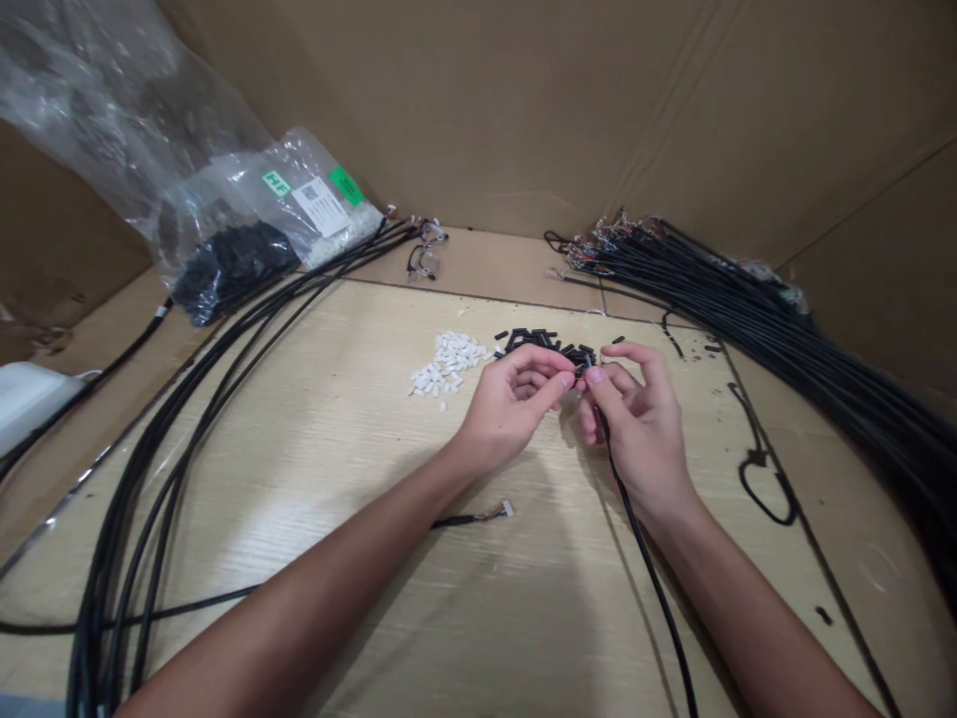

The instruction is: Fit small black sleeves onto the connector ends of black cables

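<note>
My right hand [643, 429] pinches a black cable [628, 499] close to its end, with the index finger raised. The cable runs down from the thumb to the bottom edge. My left hand [515, 399] meets it at the cable's tip, thumb and index finger pressed together; what lies between them is too small to make out. Just beyond the fingers is a pile of short black tube pieces [530, 337]. Left of it lies a heap of small white pieces [453, 359]. Below my left wrist, a cable end with a white connector [507, 509] rests on the board.
A thick bundle of black cables [718, 289] lies at right; more cables [171, 429] curve along the left. Clear plastic bags [299, 199] of parts stand at back left, near a pair of glasses [425, 261]. Cardboard walls [485, 120] enclose the board. A cable tie [767, 489] lies at right.
</note>
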The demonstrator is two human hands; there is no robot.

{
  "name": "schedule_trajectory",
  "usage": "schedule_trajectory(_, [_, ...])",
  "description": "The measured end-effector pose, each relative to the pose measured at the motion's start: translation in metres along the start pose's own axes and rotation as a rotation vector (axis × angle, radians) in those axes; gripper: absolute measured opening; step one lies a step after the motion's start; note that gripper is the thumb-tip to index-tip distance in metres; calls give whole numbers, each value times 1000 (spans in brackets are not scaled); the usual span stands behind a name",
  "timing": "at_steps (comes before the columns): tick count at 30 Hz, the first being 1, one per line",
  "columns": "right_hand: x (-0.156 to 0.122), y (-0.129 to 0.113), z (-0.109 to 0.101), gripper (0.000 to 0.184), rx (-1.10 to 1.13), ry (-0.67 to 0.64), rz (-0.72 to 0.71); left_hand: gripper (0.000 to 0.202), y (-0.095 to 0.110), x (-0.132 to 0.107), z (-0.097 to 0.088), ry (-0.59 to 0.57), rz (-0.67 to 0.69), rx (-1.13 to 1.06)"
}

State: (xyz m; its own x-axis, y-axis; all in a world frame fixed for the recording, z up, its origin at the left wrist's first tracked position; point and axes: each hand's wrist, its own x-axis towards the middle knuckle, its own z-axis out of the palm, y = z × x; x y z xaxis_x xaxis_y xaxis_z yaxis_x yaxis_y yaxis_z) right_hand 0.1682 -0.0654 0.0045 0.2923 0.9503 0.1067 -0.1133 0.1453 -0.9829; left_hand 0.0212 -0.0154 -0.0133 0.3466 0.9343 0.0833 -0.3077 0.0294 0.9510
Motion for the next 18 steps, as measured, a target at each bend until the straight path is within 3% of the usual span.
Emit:
schedule_trajectory(5, [-1, -3, -6, 10, -293, -51, -91, 6, 4, -6, 2, -19, 133, 90])
schedule_trajectory(11, [4, -11, -9, 21, -267, -101, 93, 3, 4, -7, 1, -52, 238, 197])
schedule_trajectory(18, [8, -13, -17, 37, -173, -216, 107, 2, 2, -6, 0, -16, 288, 235])
